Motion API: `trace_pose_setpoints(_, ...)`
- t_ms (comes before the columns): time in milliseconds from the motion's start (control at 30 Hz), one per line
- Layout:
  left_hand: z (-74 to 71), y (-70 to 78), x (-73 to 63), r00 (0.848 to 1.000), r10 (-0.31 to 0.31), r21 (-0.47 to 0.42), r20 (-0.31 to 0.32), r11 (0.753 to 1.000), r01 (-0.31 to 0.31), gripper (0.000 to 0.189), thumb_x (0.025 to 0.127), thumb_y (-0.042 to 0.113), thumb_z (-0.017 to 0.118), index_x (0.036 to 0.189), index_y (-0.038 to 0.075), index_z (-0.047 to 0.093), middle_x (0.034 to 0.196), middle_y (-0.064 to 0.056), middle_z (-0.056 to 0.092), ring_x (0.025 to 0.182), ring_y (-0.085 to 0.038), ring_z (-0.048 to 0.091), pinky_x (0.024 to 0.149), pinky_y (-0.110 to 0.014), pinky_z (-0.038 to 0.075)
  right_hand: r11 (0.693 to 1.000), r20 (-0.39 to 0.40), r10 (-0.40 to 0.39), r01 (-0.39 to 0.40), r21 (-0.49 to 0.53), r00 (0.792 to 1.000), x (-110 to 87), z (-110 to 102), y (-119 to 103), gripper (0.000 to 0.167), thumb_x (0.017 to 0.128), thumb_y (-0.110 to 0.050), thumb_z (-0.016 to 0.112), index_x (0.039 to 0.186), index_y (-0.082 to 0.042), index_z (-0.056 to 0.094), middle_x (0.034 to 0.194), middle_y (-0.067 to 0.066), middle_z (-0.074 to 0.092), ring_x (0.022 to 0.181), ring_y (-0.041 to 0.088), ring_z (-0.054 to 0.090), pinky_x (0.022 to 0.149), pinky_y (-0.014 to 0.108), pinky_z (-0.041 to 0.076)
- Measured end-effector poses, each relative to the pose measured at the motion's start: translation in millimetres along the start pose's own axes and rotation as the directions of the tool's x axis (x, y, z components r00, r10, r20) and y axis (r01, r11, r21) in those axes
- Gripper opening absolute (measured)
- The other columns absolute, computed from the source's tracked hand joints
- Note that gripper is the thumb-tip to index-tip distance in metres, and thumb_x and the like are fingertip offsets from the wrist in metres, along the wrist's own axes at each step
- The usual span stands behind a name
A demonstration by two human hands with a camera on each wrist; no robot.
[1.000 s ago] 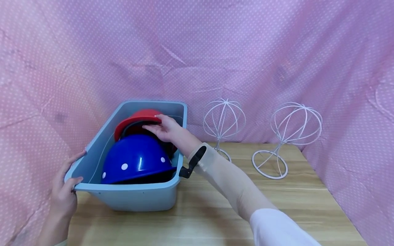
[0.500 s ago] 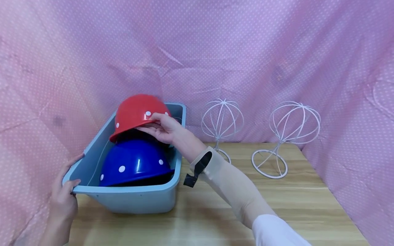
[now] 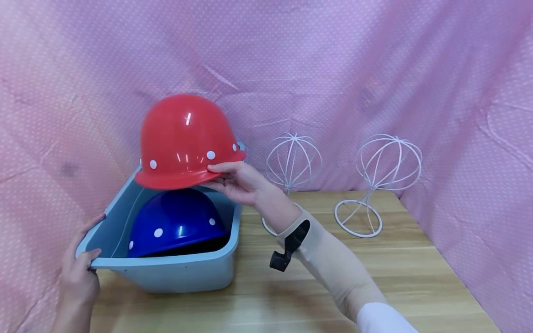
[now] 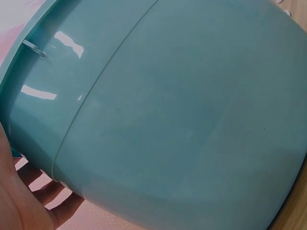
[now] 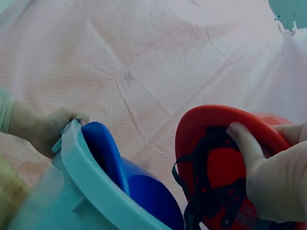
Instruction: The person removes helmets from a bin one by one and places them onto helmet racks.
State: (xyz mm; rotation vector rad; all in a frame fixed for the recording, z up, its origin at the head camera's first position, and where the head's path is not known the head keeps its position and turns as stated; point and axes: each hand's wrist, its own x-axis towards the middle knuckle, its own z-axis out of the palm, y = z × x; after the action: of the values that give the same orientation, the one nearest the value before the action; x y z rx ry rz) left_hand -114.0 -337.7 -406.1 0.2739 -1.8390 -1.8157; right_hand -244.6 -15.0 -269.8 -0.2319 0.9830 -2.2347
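A red hard hat (image 3: 183, 134) with white dots hangs above the bin, its brim pinched by my right hand (image 3: 241, 182). In the right wrist view, black straps (image 5: 201, 177) show inside the red shell, and fingers reach under the brim. My left hand (image 3: 81, 268) grips the near left corner of the blue-grey plastic bin (image 3: 187, 277), thumb on the rim. Inside the bin lies a blue hard hat (image 3: 175, 226), also white-dotted, tilted with its brim toward me. The left wrist view is filled by the bin's outer wall (image 4: 168, 105), with curled fingers at its edge.
Two white wire head-shaped stands, a nearer-middle wire stand (image 3: 294, 162) and a right wire stand (image 3: 389, 162), stand on the wooden table (image 3: 333, 286). The first one's base is partly behind my right forearm. A pink dotted curtain (image 3: 333, 60) surrounds the table.
My right hand has lifted the red hard hat up from inside the bin, and its dome now faces upward above the rim. The left hand keeps its grip on the corner.
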Motion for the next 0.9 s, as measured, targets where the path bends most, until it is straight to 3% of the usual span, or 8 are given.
trace_pose_setpoints(133, 0.1, -0.4, 0.5, 1.000, -0.011, 0.017, 0.009, 1.000, 0.010, 0.078, 0.086, -0.004, 0.029, 0.158, 0.016, 0.053, 0.159, 0.000, 0.046, 0.145, -0.024, 0.038, 0.124, -0.034, 0.022, 0.996, 0.023, -0.044, 0.045, -0.081, 0.999, -10.6, -7, -4, 0.038, 0.107, 0.000, 0.048, 0.142, -0.012, 0.054, 0.144, 0.008, 0.061, 0.153, 0.035, 0.045, 0.110, 0.045, 0.044)
trace_pose_setpoints(233, 0.9, -1.2, 0.2, 1.000, -0.012, 0.019, 0.001, 1.000, 0.012, 0.076, 0.087, -0.004, 0.029, 0.157, 0.017, 0.054, 0.159, -0.001, 0.046, 0.144, -0.023, 0.040, 0.120, -0.028, 0.027, 0.985, 0.052, -0.078, 0.085, -0.152, 0.996, -18.1, -11, -9, 0.040, 0.106, 0.001, 0.047, 0.145, -0.008, 0.053, 0.148, 0.010, 0.059, 0.142, 0.031, 0.057, 0.106, 0.043, 0.048)
trace_pose_setpoints(400, 1.3, -1.8, -1.1, 0.999, 0.022, -0.053, -0.030, 0.998, -0.024, 0.075, 0.086, -0.006, 0.030, 0.153, 0.011, 0.058, 0.150, 0.000, 0.054, 0.131, -0.018, 0.045, 0.098, -0.018, 0.039, 0.963, 0.166, -0.123, 0.158, -0.219, 0.978, -30.1, -17, -21, 0.040, 0.105, 0.005, 0.042, 0.141, -0.005, 0.055, 0.128, 0.002, 0.070, 0.109, 0.017, 0.074, 0.093, 0.035, 0.059)
trace_pose_setpoints(467, 1.1, -2.1, -0.9, 0.999, 0.035, -0.070, -0.033, 0.997, -0.037, 0.075, 0.085, -0.007, 0.030, 0.152, 0.011, 0.059, 0.148, -0.001, 0.055, 0.128, -0.017, 0.046, 0.092, -0.018, 0.041, 0.955, 0.209, -0.134, 0.183, -0.234, 0.969, -36.9, -21, -27, 0.039, 0.104, 0.006, 0.040, 0.138, -0.004, 0.056, 0.121, 0.000, 0.073, 0.104, 0.015, 0.077, 0.089, 0.032, 0.062)
trace_pose_setpoints(700, 0.6, -5.4, 1.0, 0.999, 0.033, -0.064, -0.014, 0.997, -0.034, 0.075, 0.085, -0.007, 0.031, 0.153, 0.010, 0.057, 0.151, -0.001, 0.053, 0.131, -0.019, 0.044, 0.094, -0.017, 0.041, 0.933, 0.305, -0.190, 0.268, -0.240, 0.933, -64.9, -36, -48, 0.041, 0.101, 0.006, 0.036, 0.124, -0.011, 0.066, 0.116, 0.000, 0.076, 0.102, 0.014, 0.077, 0.089, 0.027, 0.061)
trace_pose_setpoints(900, 2.3, -4.7, -2.3, 0.999, 0.052, -0.050, -0.013, 0.997, -0.052, 0.075, 0.087, -0.007, 0.028, 0.154, 0.009, 0.056, 0.156, -0.003, 0.052, 0.141, -0.025, 0.043, 0.115, -0.027, 0.031, 0.913, 0.371, -0.268, 0.358, -0.197, 0.889, -85.1, -50, -65, 0.029, 0.100, 0.008, 0.051, 0.115, -0.008, 0.070, 0.107, 0.003, 0.077, 0.091, 0.012, 0.077, 0.087, 0.025, 0.061)
